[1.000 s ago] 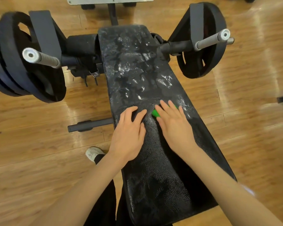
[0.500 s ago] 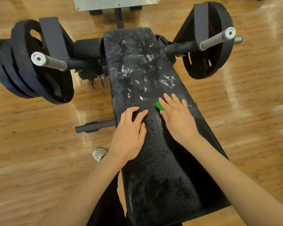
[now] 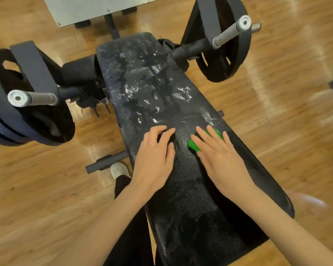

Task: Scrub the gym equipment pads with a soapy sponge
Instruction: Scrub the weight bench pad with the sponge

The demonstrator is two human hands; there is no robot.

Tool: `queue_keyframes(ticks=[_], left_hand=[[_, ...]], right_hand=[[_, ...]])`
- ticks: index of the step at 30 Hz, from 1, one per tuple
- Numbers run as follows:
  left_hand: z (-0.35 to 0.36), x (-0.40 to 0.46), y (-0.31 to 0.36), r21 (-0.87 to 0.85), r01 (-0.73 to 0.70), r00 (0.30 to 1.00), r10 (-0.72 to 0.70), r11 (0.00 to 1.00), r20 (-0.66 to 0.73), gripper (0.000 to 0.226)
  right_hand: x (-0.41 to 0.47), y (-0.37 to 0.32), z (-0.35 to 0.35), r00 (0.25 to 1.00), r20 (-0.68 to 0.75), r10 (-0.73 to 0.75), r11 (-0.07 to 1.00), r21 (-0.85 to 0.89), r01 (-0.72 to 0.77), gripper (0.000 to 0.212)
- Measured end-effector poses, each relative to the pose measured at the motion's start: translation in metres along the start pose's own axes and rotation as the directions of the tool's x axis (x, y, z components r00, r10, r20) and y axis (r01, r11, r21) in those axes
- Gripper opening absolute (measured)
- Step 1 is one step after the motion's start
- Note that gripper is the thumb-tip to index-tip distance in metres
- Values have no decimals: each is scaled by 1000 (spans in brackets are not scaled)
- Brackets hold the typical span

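Both hands lie flat on bench pad [image 3: 181, 198]: right hand [image 3: 221, 160], fingers straight, presses green sponge [image 3: 194, 145]. Left hand [image 3: 155, 156], nothing held, rests just beside. Unscrubbed foam lies beyond fingertips, twd pad's far end.

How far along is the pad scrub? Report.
Done: the far half of the bench pad shows white suds. In hand: the right hand presses the green sponge mid-pad; the left hand rests flat beside it. Left: the near half looks unsoaped.

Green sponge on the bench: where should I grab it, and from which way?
Come from above. The green sponge lies flat on the black pad under the right hand, which presses it with straight fingers. Probably pinch the two long edges that peek out beside those fingers.
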State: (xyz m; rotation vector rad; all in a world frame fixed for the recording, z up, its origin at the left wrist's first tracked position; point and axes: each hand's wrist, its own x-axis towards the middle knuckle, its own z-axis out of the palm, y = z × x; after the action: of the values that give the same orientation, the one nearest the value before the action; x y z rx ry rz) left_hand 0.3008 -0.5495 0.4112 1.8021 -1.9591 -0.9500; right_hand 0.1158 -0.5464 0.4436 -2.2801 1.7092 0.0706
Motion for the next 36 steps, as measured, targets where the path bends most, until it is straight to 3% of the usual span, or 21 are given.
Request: queue_keyframes(ticks=[3, 7, 12, 18, 23, 27, 32, 36], left_hand=[[7, 7, 3, 0, -81, 996, 81, 997, 29, 44], [10, 4, 2, 9, -82, 996, 82, 997, 21, 44], [9, 4, 1, 13, -70, 996, 70, 997, 47, 43], [11, 6, 0, 32, -83, 996, 82, 996, 32, 49], [11, 5, -2, 33, -89, 996, 88, 995, 29, 49], [11, 5, -1, 33, -90, 995, 89, 995, 37, 48], [11, 5, -1, 33, -84, 995, 82, 996, 61, 49], [6, 9, -1, 31, -94, 993, 91, 995, 74, 48]], right_hand=[[25, 1, 7, 998, -9, 59, 998, 8, -59, 38], [78, -4, 22, 992, 28, 126, 992, -25, -125, 39], [9, -13, 10, 987, -66, 148, 986, -73, -153, 45], [76, -10, 25, 976, -15, 219, 972, -80, -219, 39], [6, -24, 11, 967, -70, 246, 964, -89, -252, 49], [49, -13, 22, 957, -86, 277, 951, -121, -286, 40], [45, -3, 17, 983, -72, 168, 975, -137, -177, 45], [17, -4, 6, 979, -37, 202, 972, -115, -205, 48]])
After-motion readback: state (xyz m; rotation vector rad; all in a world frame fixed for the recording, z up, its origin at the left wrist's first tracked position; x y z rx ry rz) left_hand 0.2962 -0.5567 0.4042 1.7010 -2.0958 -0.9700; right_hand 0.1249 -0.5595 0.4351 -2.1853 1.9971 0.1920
